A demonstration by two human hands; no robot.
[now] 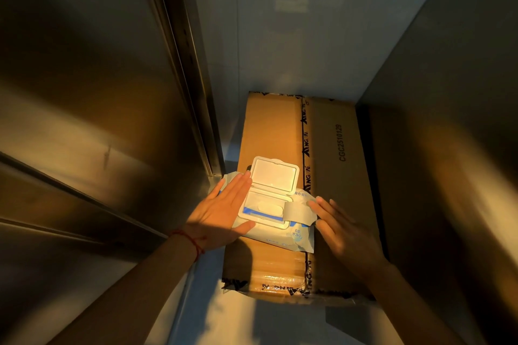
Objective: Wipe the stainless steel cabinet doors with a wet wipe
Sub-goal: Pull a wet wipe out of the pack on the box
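Head view: my left hand presses flat on the white-lidded wet-wipe pack; right hand, spread beside it, should pinch the wipe.

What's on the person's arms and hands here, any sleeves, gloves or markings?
Both forearms are bare as far as the frame shows: no sleeves, no gloves. The left hand has a thin red string bracelet at the wrist, with a loose end hanging off it. The right hand and its wrist show no ring, watch or band, though that side lies partly in shadow.
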